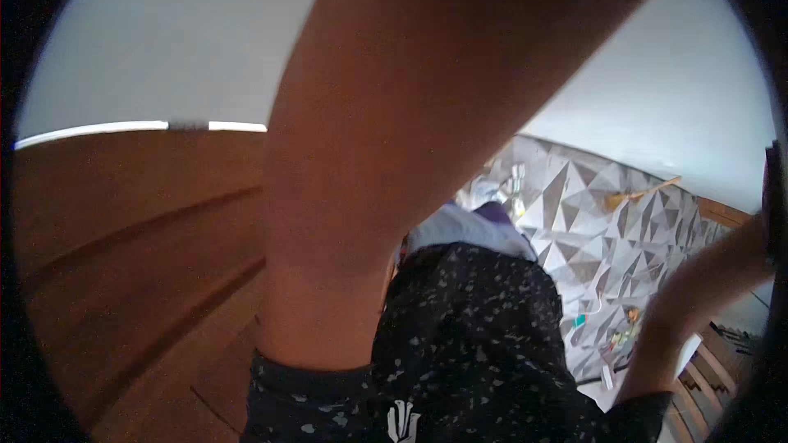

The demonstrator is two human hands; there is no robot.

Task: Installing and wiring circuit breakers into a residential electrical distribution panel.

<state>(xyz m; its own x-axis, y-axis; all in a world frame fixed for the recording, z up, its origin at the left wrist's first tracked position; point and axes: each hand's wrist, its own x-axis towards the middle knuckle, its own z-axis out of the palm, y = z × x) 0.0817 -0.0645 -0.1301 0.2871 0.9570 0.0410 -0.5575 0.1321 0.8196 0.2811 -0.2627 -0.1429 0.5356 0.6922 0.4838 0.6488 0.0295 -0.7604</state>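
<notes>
My left arm is raised across the middle of the view from its speckled dark sleeve, and its hand is out of the picture beyond the top. My right forearm angles up to the right rim, where a dark object is partly visible; the hand's fingers and any hold on that object cannot be made out. Below is my black speckled shirt.
Brown wooden panelling fills the left, beneath a pale surface. Down on the geometric-patterned floor lie a broom and small scattered items. A white wall is at upper right, wooden slats at lower right.
</notes>
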